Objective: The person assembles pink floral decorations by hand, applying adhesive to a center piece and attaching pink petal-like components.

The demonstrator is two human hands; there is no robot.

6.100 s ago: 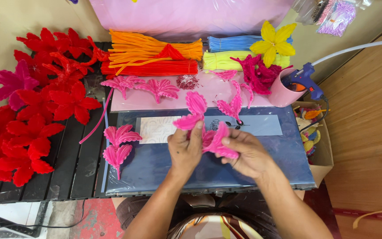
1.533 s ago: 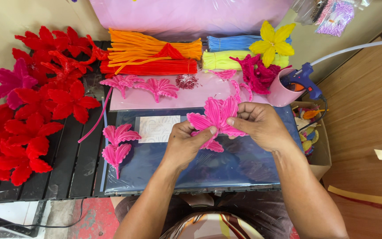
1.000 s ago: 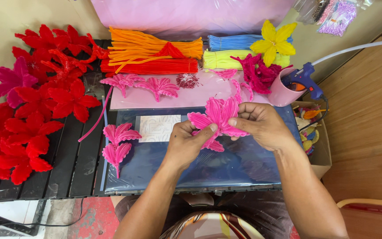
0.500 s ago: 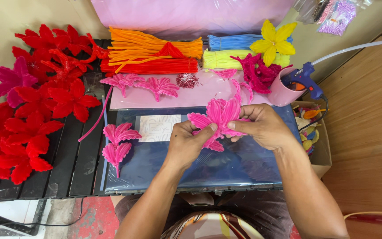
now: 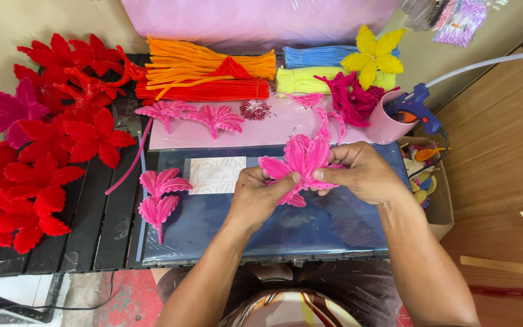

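Now pinching the pink pipe-cleaner flower [image 5: 301, 163] between left hand [image 5: 260, 197] and right hand [image 5: 364, 172] above the blue sheet [image 5: 334, 224], fanning petals, probably needing gentle, even spreading next.

Bare blue mat [image 5: 310, 233] below; pink cup [image 5: 384, 124] and glue gun [image 5: 416, 106] right.

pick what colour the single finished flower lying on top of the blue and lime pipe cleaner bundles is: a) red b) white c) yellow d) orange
c: the yellow flower lies across the blue bundle and the lime bundle at the back of the table, well apart from the red flowers massed on the left.
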